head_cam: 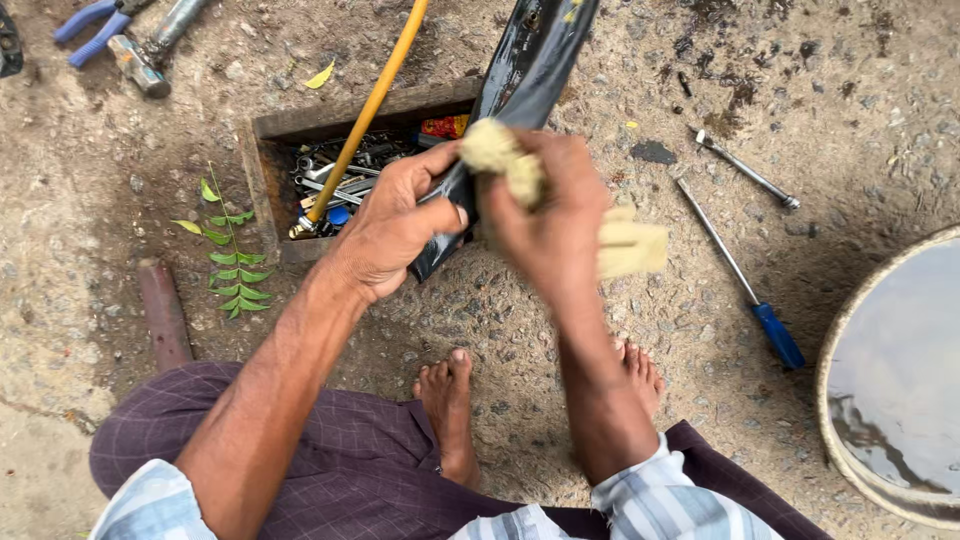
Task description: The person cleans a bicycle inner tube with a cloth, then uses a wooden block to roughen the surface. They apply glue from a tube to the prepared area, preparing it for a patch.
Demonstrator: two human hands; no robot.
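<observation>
Centre frame: left hand (395,225) clamped round black rubber tube (520,80) running to top edge; right hand (545,215) closed on pale rag (625,248) against it. Best kept taut, wiping in firm even strokes. Toolbox (270,190) behind.

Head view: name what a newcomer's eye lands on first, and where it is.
At centre, the left hand holds a wet black rubber tube while the right hand presses a pale cloth to it. Behind sits a wooden toolbox; a water basin fills the right edge.
</observation>
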